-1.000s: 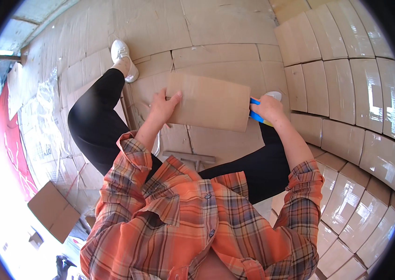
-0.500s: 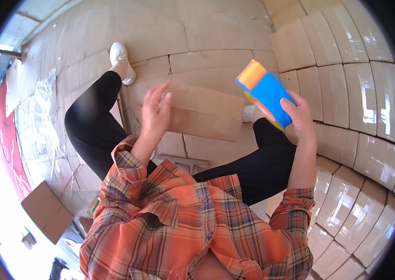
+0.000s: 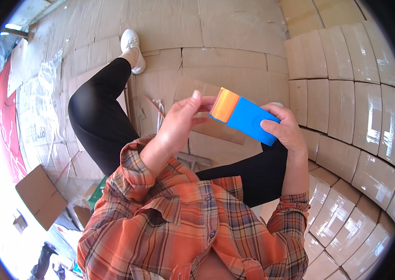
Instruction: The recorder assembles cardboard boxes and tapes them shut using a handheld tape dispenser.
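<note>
My right hand (image 3: 282,127) grips a blue and orange tape dispenser (image 3: 249,119), thumb on its blue side. The dispenser's orange end has a toothed edge and points left toward my other hand. My left hand (image 3: 183,114) is open beside that toothed end, thumb raised and fingers apart. Whether its fingertips touch the dispenser or a tape end, I cannot tell. Below the dispenser lies a closed cardboard box (image 3: 228,134), partly covered by both hands and the tool.
Stacked cardboard boxes (image 3: 342,107) form a wall on the right. Flattened cardboard (image 3: 160,23) covers the floor. My black-trousered legs stand either side of the box. At the left are a red sheet (image 3: 8,126), clear plastic film (image 3: 48,102) and an open carton flap (image 3: 41,196).
My right hand has brought the tape dispenser down and left, turning its orange end leftward. My left hand has moved right, up to that end. The view has shifted slightly.
</note>
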`<state>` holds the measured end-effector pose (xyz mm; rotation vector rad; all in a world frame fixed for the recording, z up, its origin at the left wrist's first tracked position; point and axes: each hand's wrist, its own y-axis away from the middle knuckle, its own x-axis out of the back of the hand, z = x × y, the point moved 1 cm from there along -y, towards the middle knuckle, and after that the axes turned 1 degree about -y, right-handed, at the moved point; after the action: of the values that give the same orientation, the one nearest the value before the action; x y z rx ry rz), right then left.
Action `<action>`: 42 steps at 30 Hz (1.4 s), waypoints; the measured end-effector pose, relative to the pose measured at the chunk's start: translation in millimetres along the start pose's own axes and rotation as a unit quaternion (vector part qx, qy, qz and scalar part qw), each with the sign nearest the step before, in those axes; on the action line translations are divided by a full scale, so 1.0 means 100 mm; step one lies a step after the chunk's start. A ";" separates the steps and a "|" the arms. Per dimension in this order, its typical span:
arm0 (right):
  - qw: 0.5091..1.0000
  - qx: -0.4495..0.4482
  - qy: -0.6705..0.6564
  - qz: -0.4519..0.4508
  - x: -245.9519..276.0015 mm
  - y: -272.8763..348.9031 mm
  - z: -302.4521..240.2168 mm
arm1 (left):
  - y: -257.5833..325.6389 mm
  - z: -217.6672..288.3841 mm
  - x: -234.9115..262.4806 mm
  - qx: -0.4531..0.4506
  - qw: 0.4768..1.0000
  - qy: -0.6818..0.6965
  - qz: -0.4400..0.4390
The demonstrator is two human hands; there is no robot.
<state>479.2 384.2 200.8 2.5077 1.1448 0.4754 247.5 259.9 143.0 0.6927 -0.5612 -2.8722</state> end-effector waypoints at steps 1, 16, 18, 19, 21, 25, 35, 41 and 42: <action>1.000 0.005 0.001 -0.005 0.01 0.00 0.01 | -0.07 -0.07 0.05 0.049 0.993 0.102 -0.019; 0.997 -0.054 0.049 -0.032 -0.21 -0.15 -0.07 | -0.22 -0.45 0.11 0.100 0.967 0.210 0.106; 0.995 -0.066 0.061 -0.041 -0.27 -0.19 -0.10 | -0.21 -0.47 0.15 0.079 0.967 0.190 0.153; 0.994 -0.062 0.080 -0.047 -0.31 -0.21 -0.11 | -0.22 -0.52 0.21 0.037 0.973 0.156 0.167; 0.992 -0.059 0.098 -0.053 -0.34 -0.23 -0.14 | -0.23 -0.51 0.31 -0.004 0.976 0.120 0.181; 0.986 -0.053 0.147 -0.063 -0.34 -0.30 -0.23 | -0.26 -0.46 0.64 -0.046 0.967 0.079 0.238; 0.956 -0.085 0.273 -0.062 -0.38 -0.48 -0.20 | -0.30 -0.60 1.24 -0.017 0.947 0.036 0.320; 0.927 -0.111 0.353 -0.060 -0.44 -0.58 -0.27 | -0.30 -0.62 1.27 -0.027 0.946 0.027 0.322; 0.927 -0.110 0.353 -0.060 -0.45 -0.58 -0.26 | -0.30 -0.63 1.28 -0.045 0.944 0.030 0.325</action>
<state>401.8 389.5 190.7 2.0890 1.3670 1.4609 161.5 239.9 26.6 0.4634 -0.5218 -2.2363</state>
